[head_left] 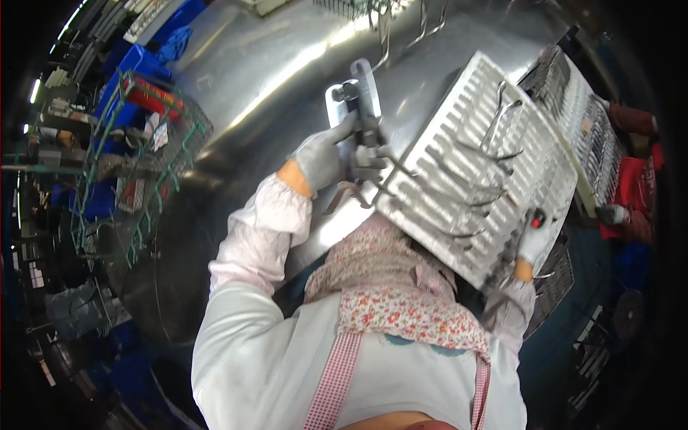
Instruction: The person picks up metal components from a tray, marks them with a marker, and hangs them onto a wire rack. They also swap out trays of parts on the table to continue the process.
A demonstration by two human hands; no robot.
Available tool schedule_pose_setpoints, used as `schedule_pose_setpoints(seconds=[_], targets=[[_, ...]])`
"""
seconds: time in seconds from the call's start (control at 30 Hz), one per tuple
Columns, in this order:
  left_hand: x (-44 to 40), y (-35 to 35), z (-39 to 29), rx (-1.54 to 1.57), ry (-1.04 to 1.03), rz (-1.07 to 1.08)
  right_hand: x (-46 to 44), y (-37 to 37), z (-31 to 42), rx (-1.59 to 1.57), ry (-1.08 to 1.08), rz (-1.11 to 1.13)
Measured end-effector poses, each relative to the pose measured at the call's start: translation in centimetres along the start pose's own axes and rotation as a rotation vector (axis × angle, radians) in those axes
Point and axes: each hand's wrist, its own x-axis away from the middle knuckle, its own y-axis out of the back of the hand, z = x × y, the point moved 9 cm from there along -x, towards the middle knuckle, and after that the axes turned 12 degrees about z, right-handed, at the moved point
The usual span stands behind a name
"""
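Note:
My left hand (321, 159), in a grey glove, is closed around a bundle of shiny metal parts (364, 86) with curved ends and dark middles, over the steel table. Just right of it lies a pale ribbed tray (437, 129), tilted, with several thin curved metal pieces (494, 122) lying across its ridges. At the tray's right edge is my right hand (532, 244), in a pale glove. A small black object with a red spot (536, 218) shows at its fingers. The fingers are too small and blurred to tell their grip.
A steel table (251, 79) spans the upper middle. A green wire rack (107, 172) with red and blue items stands left. More ribbed trays (573, 107) lie upper right, beside a co-worker's dark red sleeve (631, 118) and gloved hand (613, 213). Metal hooks (387, 32) hang at the top.

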Motion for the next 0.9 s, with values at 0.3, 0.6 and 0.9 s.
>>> schedule_pose_setpoints(seconds=[0.3,0.6,0.9], targets=[[-2.5,12.0,-17.6,-0.563,-0.254,-0.622,4.9,-4.8,-2.0,-0.185,0.127,0.01],[-14.0,10.4,-31.4,-0.83,-0.383,-0.358,5.3,-6.1,-1.3,-0.051,0.113,0.079],[-14.3,10.1,-31.9,-0.76,-0.399,-0.133,5.4,-5.5,0.1,-0.041,0.133,0.049]])
